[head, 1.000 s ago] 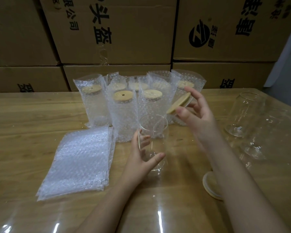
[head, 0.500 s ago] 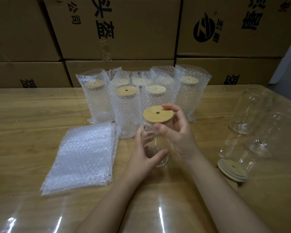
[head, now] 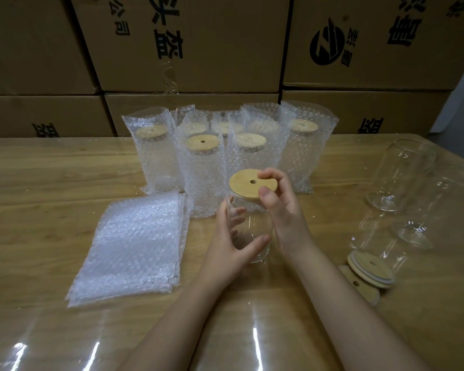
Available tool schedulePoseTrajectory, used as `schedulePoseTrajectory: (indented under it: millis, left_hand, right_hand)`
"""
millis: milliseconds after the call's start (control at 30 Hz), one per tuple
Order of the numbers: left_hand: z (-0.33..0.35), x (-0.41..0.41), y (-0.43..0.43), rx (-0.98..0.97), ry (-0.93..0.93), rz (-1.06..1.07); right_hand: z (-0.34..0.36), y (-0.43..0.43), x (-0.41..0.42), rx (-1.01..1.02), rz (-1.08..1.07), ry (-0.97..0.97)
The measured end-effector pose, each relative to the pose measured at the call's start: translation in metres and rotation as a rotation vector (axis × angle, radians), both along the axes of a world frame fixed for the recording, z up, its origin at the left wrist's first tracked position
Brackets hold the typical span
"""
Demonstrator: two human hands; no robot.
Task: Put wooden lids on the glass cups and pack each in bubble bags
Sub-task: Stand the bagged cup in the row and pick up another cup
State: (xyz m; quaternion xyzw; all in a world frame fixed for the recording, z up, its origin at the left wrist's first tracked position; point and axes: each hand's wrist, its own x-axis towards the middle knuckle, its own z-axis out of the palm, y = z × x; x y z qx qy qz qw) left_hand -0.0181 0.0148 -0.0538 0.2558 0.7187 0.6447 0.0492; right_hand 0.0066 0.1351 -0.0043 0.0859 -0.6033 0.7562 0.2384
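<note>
Gripping one glass cup (head: 256,231): left hand (head: 227,247); right hand (head: 283,212) pinching one wooden lid (head: 248,186); seven bagged cups (head: 204,178) behind.

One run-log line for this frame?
step: lidding | left hand: grips glass cup | right hand: pinches wooden lid on cup mouth | flat bubble bags: left of cup | packed cups: behind

Wrapped cups (head: 204,167) stand behind flat bags (head: 134,245).

Left hand (head: 227,247) and right hand (head: 284,212), forearms uncovered behind the fingers (head: 265,199), nails trimmed short.
</note>
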Motion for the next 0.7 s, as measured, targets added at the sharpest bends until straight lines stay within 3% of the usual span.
schedulePoseTrajectory:
  millis: [100, 267, 533, 700]
  left_hand:
    - [0.005, 0.002, -0.004, 0.078, 0.012, -0.020]
    - [0.035, 0.005, -0.007, 0.194, 0.106, 0.145]
    - [0.073, -0.004, 0.024, -0.012, 0.214, 0.250]
    - [0.072, -0.009, 0.024, 0.054, 0.192, 0.224]
  right_hand:
    - [-0.005, -0.001, 0.000, 0.009, -0.014, 0.011]
    - [-0.036, -0.004, 0.004, 0.155, -0.057, -0.097]
    - [-0.053, 0.003, -0.004, 0.306, -0.059, -0.204]
    - [-0.058, 0.005, -0.007, 0.277, -0.040, -0.222]
